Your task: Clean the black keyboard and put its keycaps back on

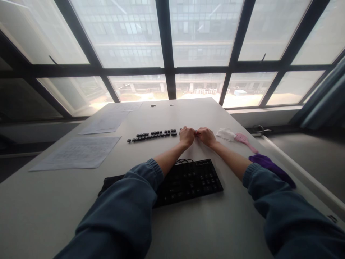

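Observation:
Two rows of black keycaps lie on the white table, ending just left of my hands. My left hand is closed, its fingers pinched together at the right end of the rows. Fingertip to fingertip with it, my right hand is closed too. A small dark reddish spot shows between them, but what they hold is hidden. Below my forearms lies a black keyboard, partly covered by my left sleeve, with its cable bunched behind it.
Printed papers lie on the left of the table. To the right are a crumpled white tissue, a pink hairbrush and a purple cloth. Large windows stand beyond the far edge.

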Demonstrator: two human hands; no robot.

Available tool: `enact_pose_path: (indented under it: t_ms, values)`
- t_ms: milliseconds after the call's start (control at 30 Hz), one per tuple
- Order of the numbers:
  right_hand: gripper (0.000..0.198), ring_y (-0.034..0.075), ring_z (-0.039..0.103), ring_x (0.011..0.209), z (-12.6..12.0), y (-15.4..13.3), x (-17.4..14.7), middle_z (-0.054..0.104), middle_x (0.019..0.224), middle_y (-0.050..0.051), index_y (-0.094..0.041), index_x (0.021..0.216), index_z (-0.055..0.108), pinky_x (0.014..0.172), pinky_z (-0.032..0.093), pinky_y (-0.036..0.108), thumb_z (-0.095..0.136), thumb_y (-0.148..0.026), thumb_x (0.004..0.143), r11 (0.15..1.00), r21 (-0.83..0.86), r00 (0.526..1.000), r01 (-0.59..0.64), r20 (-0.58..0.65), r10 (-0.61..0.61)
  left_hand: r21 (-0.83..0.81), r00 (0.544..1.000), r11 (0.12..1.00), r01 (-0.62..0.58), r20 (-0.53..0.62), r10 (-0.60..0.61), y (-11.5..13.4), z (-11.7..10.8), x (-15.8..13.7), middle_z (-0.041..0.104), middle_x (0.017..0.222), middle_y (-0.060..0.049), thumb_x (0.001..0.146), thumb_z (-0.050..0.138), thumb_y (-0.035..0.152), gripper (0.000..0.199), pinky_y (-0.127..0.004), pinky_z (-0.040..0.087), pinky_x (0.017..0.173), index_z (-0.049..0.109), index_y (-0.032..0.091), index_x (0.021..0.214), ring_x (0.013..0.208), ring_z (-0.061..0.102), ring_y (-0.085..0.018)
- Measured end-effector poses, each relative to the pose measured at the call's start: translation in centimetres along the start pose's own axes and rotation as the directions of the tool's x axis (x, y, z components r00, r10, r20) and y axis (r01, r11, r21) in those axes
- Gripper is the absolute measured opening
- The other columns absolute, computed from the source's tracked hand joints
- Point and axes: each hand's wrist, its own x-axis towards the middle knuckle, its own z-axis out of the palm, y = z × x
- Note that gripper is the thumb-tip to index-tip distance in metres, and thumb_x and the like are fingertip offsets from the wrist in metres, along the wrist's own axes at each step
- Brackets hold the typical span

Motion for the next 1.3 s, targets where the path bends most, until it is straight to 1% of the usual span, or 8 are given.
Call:
enact_pose_path:
  t_ms: [200, 367, 500, 600, 667, 867, 1067, 1300]
  values:
    - [0.016, 0.024, 0.059, 0.105, 0.0, -0.1, 0.2, 0.071, 0.108, 0.010, -0.019, 0.101, 0.073, 0.087, 0.045, 0.030, 0.060, -0.020, 0.093, 0.999, 0.041, 1.000, 0.017, 0.008, -0.018, -0.064, 1.000, 0.998, 0.017, -0.005, -0.017, -0.1, -0.3, -0.3, 0.076, 0.092, -0.013, 0.089, 0.058, 0.023, 0.024, -0.040, 0.046, 0.095, 0.082, 0.021, 0.092, 0.106, 0.057, -0.029]
    - [0.016, 0.022, 0.061, 0.104, -1.1, 0.2, -0.7, 0.071, 0.105, 0.011, -0.016, 0.100, 0.074, 0.091, 0.047, 0.031, 0.060, -0.016, 0.091, 0.991, 0.123, 0.999, 0.043, -0.015, -0.041, -0.155, 1.000, 0.988, 0.011, 0.007, -0.010, 0.0, -2.4, -2.0, 0.077, 0.095, -0.011, 0.085, 0.066, 0.025, 0.018, -0.037, 0.047, 0.095, 0.082, 0.021, 0.093, 0.108, 0.060, -0.029]
    - [0.017, 0.017, 0.066, 0.089, -3.6, 0.8, -4.2, 0.073, 0.098, 0.008, -0.014, 0.103, 0.073, 0.084, 0.052, 0.027, 0.061, -0.019, 0.092, 0.956, 0.286, 0.998, 0.067, -0.039, -0.058, -0.274, 0.995, 0.962, -0.016, 0.092, 0.043, 0.5, -5.1, -5.9, 0.078, 0.087, -0.004, 0.082, 0.072, 0.033, 0.015, -0.028, 0.050, 0.081, 0.082, 0.023, 0.089, 0.084, 0.067, -0.020]
    - [0.018, 0.016, 0.067, 0.082, -6.3, 0.5, -8.2, 0.074, 0.094, 0.007, -0.015, 0.099, 0.074, 0.074, 0.055, 0.026, 0.065, -0.026, 0.089, 0.825, 0.556, 0.992, 0.103, 0.005, -0.127, -0.411, 0.971, 0.912, -0.002, 0.216, 0.099, 1.2, -6.7, -9.7, 0.076, 0.076, -0.001, 0.079, 0.074, 0.038, 0.018, -0.027, 0.048, 0.070, 0.083, 0.024, 0.087, 0.069, 0.064, -0.016]
    - [0.017, 0.016, 0.067, 0.078, -8.1, -0.5, -10.7, 0.074, 0.092, 0.006, -0.016, 0.095, 0.076, 0.070, 0.055, 0.026, 0.067, -0.027, 0.086, 0.778, 0.621, 0.978, 0.096, 0.085, -0.189, -0.467, 0.952, 0.884, 0.003, 0.271, 0.140, 1.8, -7.3, -12.0, 0.075, 0.072, -0.001, 0.078, 0.074, 0.037, 0.019, -0.027, 0.047, 0.068, 0.083, 0.023, 0.087, 0.066, 0.063, -0.016]
    - [0.015, 0.013, 0.061, 0.069, -11.6, -4.7, -13.6, 0.072, 0.080, 0.003, -0.017, 0.088, 0.078, 0.065, 0.046, 0.023, 0.065, -0.013, 0.080, 0.832, 0.519, 0.902, 0.195, 0.239, -0.360, -0.450, 0.950, 0.891, -0.062, 0.246, 0.191, 3.1, -7.4, -15.5, 0.076, 0.076, -0.003, 0.080, 0.068, 0.029, 0.018, -0.029, 0.047, 0.073, 0.083, 0.021, 0.087, 0.070, 0.065, -0.018]
    - [0.022, 0.012, 0.059, 0.065, -11.3, -6.0, -12.9, 0.073, 0.077, 0.002, -0.016, 0.082, 0.077, 0.061, 0.040, 0.022, 0.060, -0.006, 0.072, 0.873, 0.440, 0.849, 0.209, 0.362, -0.385, -0.369, 0.968, 0.921, -0.129, 0.153, 0.197, 3.0, -6.8, -16.8, 0.077, 0.079, -0.002, 0.080, 0.069, 0.026, 0.014, -0.031, 0.046, 0.080, 0.083, 0.025, 0.084, 0.087, 0.061, -0.022]
    - [0.016, 0.013, 0.057, 0.063, -11.0, -6.6, -12.7, 0.072, 0.073, 0.003, -0.017, 0.076, 0.075, 0.059, 0.037, 0.022, 0.061, -0.009, 0.073, 0.912, 0.352, 0.838, 0.211, 0.415, -0.354, -0.321, 0.955, 0.912, -0.255, 0.062, 0.289, 2.7, -6.3, -17.7, 0.077, 0.084, 0.000, 0.083, 0.070, 0.023, 0.012, -0.030, 0.044, 0.076, 0.082, 0.027, 0.083, 0.081, 0.056, -0.020]
